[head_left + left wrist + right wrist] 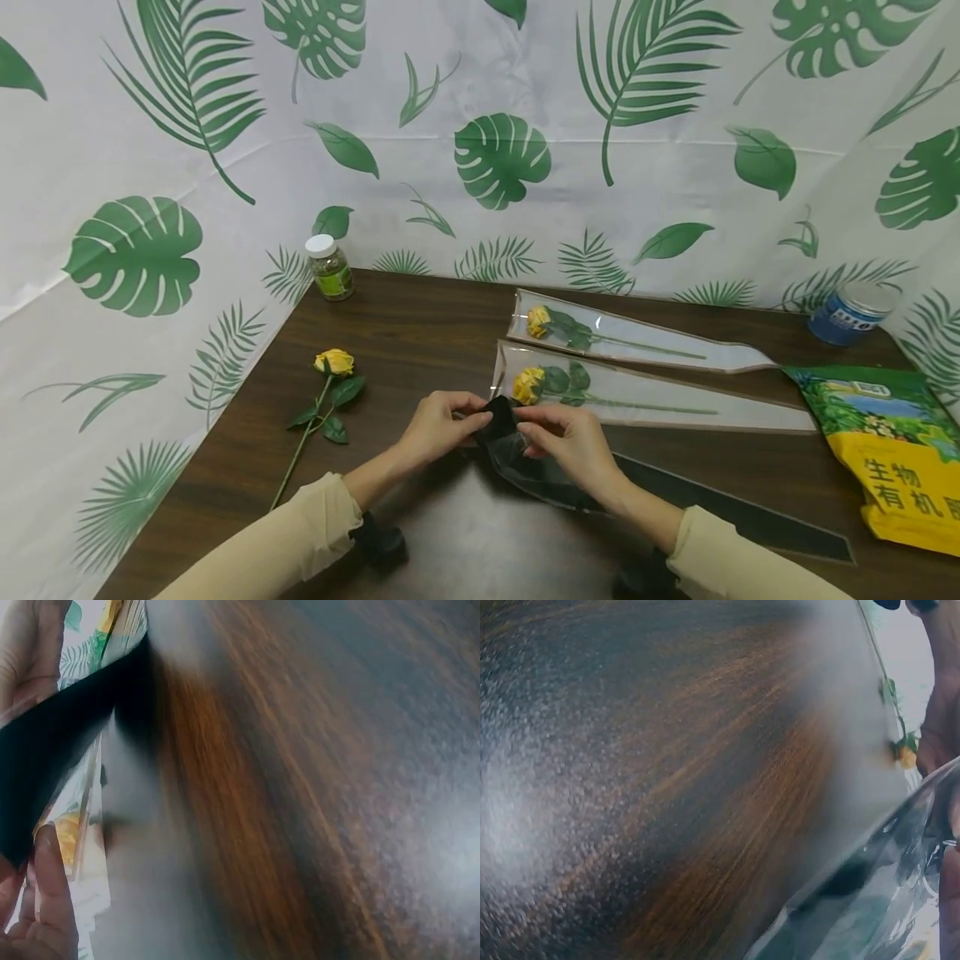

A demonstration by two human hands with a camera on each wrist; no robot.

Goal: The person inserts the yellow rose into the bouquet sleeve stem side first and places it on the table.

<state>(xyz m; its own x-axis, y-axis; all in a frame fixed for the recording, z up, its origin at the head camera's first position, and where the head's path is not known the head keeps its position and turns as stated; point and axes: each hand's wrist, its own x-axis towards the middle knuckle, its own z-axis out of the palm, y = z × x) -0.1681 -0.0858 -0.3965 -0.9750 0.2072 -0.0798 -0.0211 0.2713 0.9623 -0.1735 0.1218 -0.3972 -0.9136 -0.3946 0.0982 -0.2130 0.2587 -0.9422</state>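
Note:
A long tapered black flower sleeve (pixel 738 510) with a clear film front lies slanted across the table, its wide end raised between both hands. My left hand (pixel 444 427) pinches the black edge of that end between thumb and fingers. Close beside it, my right hand (pixel 570 446) pinches the clear film near the opening. In the left wrist view the black sheet (pixel 64 727) stretches between the fingers of both hands. Shiny clear film (pixel 870 892) fills the lower right of the right wrist view. A single yellow rose (pixel 333 362) with a leafy stem lies left of my left hand.
Behind the hands lie two white-backed clear sleeves (pixel 660 421) (pixel 660 329), each with a yellow rose inside. A yellow-green fertilizer bag (pixel 892 467) lies at the right. A blue can (pixel 851 317) stands back right, a white-lidded jar (pixel 330 271) back left. Leaf-printed cloth (pixel 405 175) hangs behind.

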